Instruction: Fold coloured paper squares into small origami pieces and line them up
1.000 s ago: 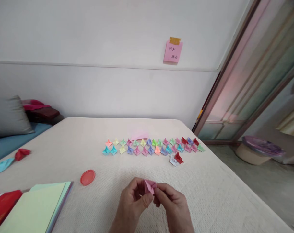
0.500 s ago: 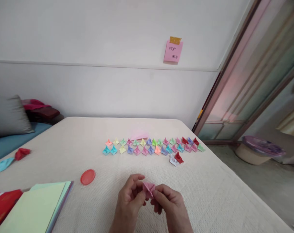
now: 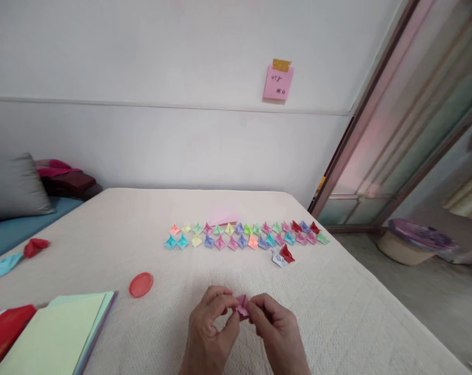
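Observation:
A small folded pink paper boat is held between both hands just above the pale quilted cover. My left hand pinches its left side with thumb and forefinger. My right hand grips the right side, its fingers curled behind the paper. Part of the pink paper is hidden by the fingertips. Beyond the hands, similar folded paper boats in many colours stand in two rows. A white folded boat and a red folded boat sit together nearer to me, in front of the rows' right part.
On the left lie a stack of coloured paper, a red packet and a round red lid. Red and blue crumpled pieces rest farther left. A pink sheet lies behind the rows. A lidded bucket stands on the floor at right.
The pink paper has turned and its folds show differently. My left forefinger has moved over its upper left, and the left hand has rotated. The rows have not moved.

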`<state>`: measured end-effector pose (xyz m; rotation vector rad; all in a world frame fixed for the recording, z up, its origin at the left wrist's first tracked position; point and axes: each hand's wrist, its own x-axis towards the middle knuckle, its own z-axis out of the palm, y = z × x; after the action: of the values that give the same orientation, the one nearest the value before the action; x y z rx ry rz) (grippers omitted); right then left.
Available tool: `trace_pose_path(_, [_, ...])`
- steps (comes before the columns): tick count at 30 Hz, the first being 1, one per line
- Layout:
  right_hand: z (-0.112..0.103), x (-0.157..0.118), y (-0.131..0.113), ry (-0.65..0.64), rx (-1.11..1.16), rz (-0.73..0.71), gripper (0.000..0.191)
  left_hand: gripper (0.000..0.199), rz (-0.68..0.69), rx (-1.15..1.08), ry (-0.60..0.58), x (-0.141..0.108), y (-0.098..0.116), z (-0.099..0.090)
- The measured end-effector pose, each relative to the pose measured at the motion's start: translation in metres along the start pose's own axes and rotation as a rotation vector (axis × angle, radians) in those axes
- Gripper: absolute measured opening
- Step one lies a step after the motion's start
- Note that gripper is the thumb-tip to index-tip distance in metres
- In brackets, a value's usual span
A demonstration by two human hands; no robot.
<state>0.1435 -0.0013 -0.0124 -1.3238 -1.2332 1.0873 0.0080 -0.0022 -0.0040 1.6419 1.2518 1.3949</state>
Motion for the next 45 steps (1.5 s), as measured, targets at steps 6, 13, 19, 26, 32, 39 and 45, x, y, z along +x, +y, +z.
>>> trace_pose_path(6, [0.0,0.0,-0.002,-0.02,-0.024,-0.002,0.028,0.013,-0.227,-0.226,0.01,0.001,0.0,-0.003])
trace_pose_path(13, [-0.002,0.005,-0.003,-0.076,0.065,0.114,0.028,0.014,-0.535,-0.57,-0.027,0.004,-0.006,-0.005])
trace_pose_path(19, [0.001,0.002,-0.003,-0.067,-0.016,0.064,0.027,0.014,-0.521,-0.366,-0.054,0.006,-0.009,-0.002])
trace_pose_path(26, [0.004,-0.001,-0.002,0.042,-0.163,-0.119,0.022,0.011,-0.471,-0.291,0.005,0.004,-0.014,0.003])
trace_pose_path(32, [0.011,-0.009,0.003,0.165,-0.319,-0.516,0.015,0.007,-0.402,-0.27,-0.017,0.004,-0.008,0.002])
trace_pose_path(39, [0.013,-0.009,0.011,0.155,-0.392,-0.612,0.018,0.008,-0.317,-0.16,-0.014,-0.002,-0.002,0.003])
trace_pose_path(45, [0.011,-0.009,0.009,0.153,-0.403,-0.626,0.017,0.008,-0.298,-0.18,0.018,-0.003,0.0,0.003])
